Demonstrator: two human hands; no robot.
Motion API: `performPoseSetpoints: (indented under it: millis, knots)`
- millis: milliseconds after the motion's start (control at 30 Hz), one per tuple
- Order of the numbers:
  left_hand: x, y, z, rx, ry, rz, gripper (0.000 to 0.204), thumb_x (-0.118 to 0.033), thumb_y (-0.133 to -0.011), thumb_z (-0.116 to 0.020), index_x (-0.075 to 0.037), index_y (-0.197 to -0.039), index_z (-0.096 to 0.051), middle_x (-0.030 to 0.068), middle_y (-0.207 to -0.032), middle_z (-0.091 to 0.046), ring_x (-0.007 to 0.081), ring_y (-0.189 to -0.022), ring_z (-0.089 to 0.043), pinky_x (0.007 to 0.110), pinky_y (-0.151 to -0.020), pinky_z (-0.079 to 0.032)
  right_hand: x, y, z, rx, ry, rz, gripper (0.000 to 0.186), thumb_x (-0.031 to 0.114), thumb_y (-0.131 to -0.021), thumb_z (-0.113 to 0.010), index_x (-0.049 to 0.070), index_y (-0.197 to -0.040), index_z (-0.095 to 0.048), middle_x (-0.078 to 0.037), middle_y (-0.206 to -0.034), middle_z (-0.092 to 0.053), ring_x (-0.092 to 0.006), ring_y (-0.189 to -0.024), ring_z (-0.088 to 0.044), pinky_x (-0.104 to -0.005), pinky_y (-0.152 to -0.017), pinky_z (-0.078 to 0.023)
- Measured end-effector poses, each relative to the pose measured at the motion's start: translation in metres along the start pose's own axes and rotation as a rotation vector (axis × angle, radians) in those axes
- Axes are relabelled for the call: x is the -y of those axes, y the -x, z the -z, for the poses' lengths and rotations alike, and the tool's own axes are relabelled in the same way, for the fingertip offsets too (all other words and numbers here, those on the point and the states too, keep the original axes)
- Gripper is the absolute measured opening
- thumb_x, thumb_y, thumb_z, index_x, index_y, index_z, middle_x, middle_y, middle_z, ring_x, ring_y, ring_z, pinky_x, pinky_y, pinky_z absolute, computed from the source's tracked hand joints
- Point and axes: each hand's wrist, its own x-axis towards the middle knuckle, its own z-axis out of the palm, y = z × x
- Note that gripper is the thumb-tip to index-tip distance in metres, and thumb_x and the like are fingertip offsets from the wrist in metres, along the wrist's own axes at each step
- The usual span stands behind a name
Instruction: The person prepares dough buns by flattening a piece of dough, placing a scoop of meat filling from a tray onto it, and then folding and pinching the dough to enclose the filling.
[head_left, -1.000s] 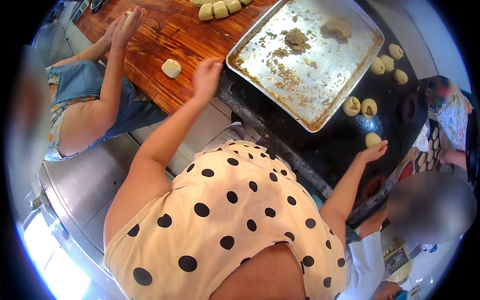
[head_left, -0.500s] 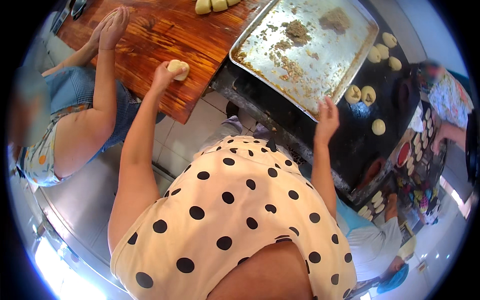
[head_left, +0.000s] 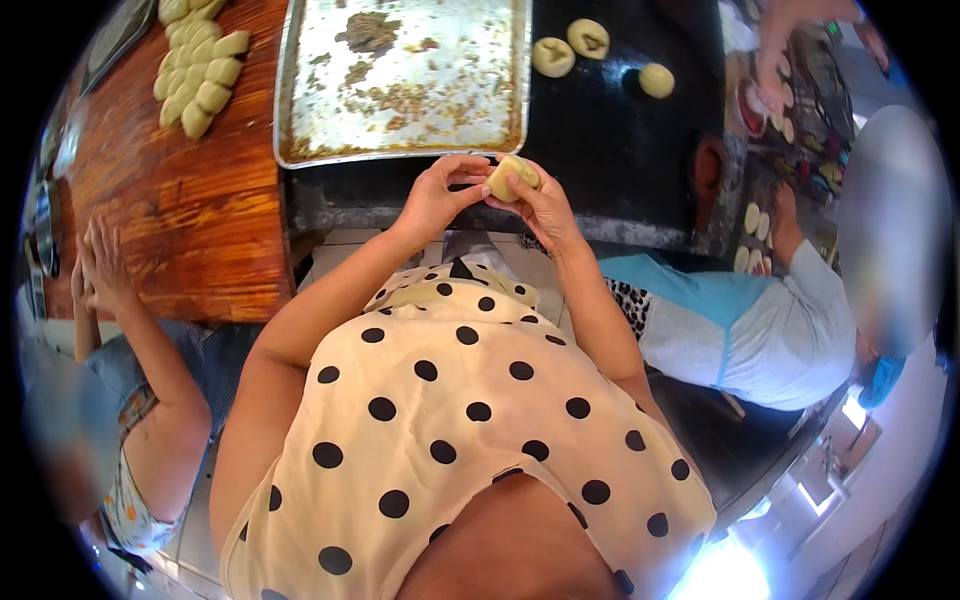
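Observation:
A small pale dough piece (head_left: 508,178) is between my two hands, in front of the baking tray's near edge. My right hand (head_left: 545,205) is closed round it, with the thumb lying on its top. From the other side, my left hand (head_left: 447,192) grips the dough's edge with thumb and bent fingertips. Just beyond my hands lies the metal baking tray (head_left: 400,157), smeared with brown crumbly filling (head_left: 370,33). The dough's underside is hidden by my fingers.
Filled dough rounds (head_left: 588,39) and a plain one (head_left: 656,80) sit on the black surface (head_left: 610,140). Several dough pieces (head_left: 200,75) lie on the wooden table (head_left: 210,220). At left, a co-worker's hands (head_left: 100,262) are pressed together; another person (head_left: 740,320) stands at right.
My view has swung to the right. My left hand has brought the dough from over the wooden table to my right hand, which has left the tray's edge and closed on it.

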Motion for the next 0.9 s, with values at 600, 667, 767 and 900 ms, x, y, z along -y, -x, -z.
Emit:
performPoseSetpoints:
  millis: [600,667,767,900]
  knots:
    - [0.081,-0.087,-0.084,-0.112,-0.237,0.107,0.041,0.001,-0.089,-0.057,0.001,-0.13,-0.053,0.0135,-0.125,-0.059,0.0216,-0.113,-0.06,0.032,-0.095,-0.048,-0.028,0.024,0.102,-0.321,1.326,0.645,0.046,-0.004,-0.085,-0.052,0.002,-0.13,-0.053,-0.017,-0.143,-0.047,-0.0347,-0.138,-0.037,-0.0449,-0.114,-0.029]
    - [0.084,-0.079,-0.089,-0.221,-0.34,0.132,0.043,0.006,-0.089,-0.052,0.001,-0.132,-0.052,0.015,-0.125,-0.059,0.022,-0.112,-0.061,0.031,-0.094,-0.048,-0.036,0.012,0.105,-0.489,1.096,0.629,0.034,0.004,-0.095,-0.047,0.001,-0.128,-0.055,-0.019,-0.138,-0.051,-0.0351,-0.135,-0.042,-0.0456,-0.115,-0.027]
    - [0.101,-0.086,-0.092,-0.218,-0.288,0.09,0.043,0.008,-0.089,-0.05,0.001,-0.131,-0.054,0.0153,-0.124,-0.06,0.0216,-0.109,-0.062,0.03,-0.093,-0.048,-0.025,-0.034,0.09,-0.575,1.123,0.612,0.038,0.017,-0.099,-0.045,-0.001,-0.132,-0.052,-0.02,-0.142,-0.047,-0.0356,-0.137,-0.039,-0.0449,-0.115,-0.026]
    - [0.099,-0.09,-0.1,-0.098,-0.156,0.112,0.043,0.01,-0.088,-0.046,0.001,-0.129,-0.057,0.013,-0.122,-0.061,0.0194,-0.105,-0.063,0.028,-0.089,-0.049,-0.033,-0.082,0.095,-0.666,1.353,0.559,0.05,0.031,-0.101,-0.041,-0.002,-0.139,-0.044,-0.02,-0.149,-0.038,-0.036,-0.142,-0.028,-0.0461,-0.118,-0.018]
